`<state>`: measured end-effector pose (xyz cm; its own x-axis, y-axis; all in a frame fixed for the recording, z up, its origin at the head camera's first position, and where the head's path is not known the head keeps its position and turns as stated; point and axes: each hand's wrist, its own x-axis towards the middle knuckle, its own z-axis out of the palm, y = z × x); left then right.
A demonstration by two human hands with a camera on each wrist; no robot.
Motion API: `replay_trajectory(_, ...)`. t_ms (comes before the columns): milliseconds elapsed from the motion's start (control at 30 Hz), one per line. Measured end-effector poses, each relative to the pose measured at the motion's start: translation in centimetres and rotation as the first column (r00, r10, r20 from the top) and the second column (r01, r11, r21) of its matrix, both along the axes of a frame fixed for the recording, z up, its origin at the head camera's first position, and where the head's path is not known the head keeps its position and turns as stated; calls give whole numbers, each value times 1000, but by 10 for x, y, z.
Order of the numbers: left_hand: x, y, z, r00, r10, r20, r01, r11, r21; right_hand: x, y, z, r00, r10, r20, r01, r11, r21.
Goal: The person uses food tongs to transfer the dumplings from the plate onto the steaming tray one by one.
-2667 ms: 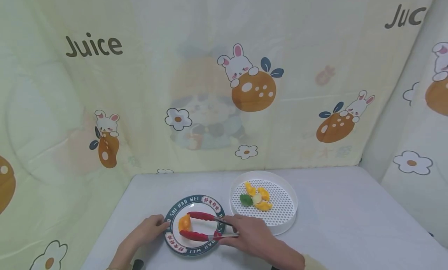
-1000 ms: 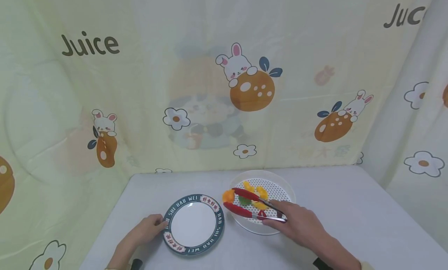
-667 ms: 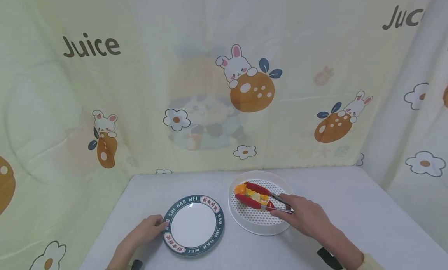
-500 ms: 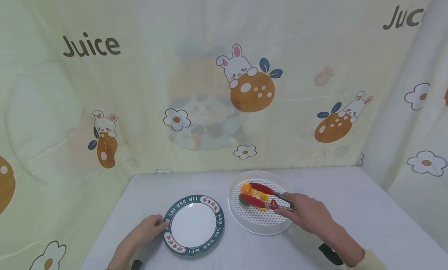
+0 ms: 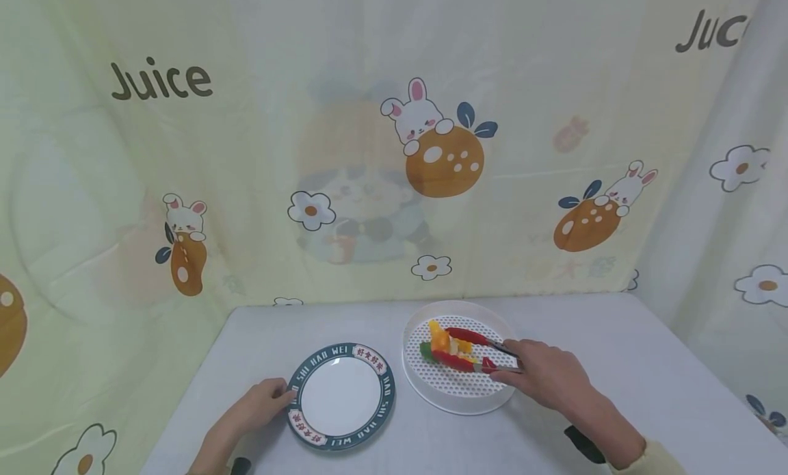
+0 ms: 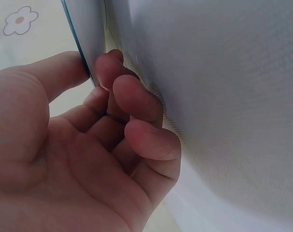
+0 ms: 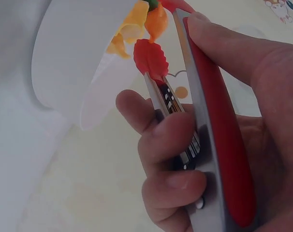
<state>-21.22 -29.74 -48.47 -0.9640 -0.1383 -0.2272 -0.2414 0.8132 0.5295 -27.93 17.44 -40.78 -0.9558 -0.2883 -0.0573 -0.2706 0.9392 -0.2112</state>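
My left hand (image 5: 260,401) pinches the left rim of a white plate (image 5: 340,395) with a green lettered border. In the left wrist view the thumb lies on one face and curled fingers (image 6: 137,99) on the other. My right hand (image 5: 548,372) grips metal tongs with red tips (image 5: 454,361) over a white steamer tray (image 5: 458,404). An orange dumpling-shaped piece (image 5: 439,339) sits right at the parted tips. Around it in the tray are several yellow dumpling-shaped pieces (image 7: 132,29), partly hidden by the tongs, and a green piece (image 5: 427,352).
The tray has a perforated floor (image 5: 486,386) and a raised rim, right of the plate. Both stand on a white-covered table (image 5: 591,352). A cartoon-printed curtain (image 5: 523,187) hangs behind the table and at both sides.
The right hand has carried the orange piece in the tongs from the plate to the tray, then drawn the tongs slightly right, tips spread. The left hand has stayed at the plate's rim.
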Motion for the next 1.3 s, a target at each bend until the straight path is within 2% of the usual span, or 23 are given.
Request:
replay_trajectory(300, 0, 0, 0, 1000, 5, 7, -5, 1000, -1, 2, -1, -1, 1000, -16, -8, 16, 1000, 6)
replay_trajectory(733, 0, 0, 0, 1000, 3, 1, -3, 1000, -4, 5, -1, -3, 998, -51, 32, 52, 998, -21)
replay_trajectory(1067, 0, 0, 0, 1000, 7, 4, -7, 1000, 2, 22, -23, -3, 992, -70, 103, 90, 976, -201)
replay_trajectory(1167, 0, -1, -2, 1000, 9, 5, -9, 1000, 6, 30, -36, -8, 992, -71, 107, 96, 965, -243)
replay_trajectory(1300, -1, -2, -3, 1000, 9, 10, -9, 1000, 8, 44, -56, -19, 988, -41, 146, 89, 937, -338)
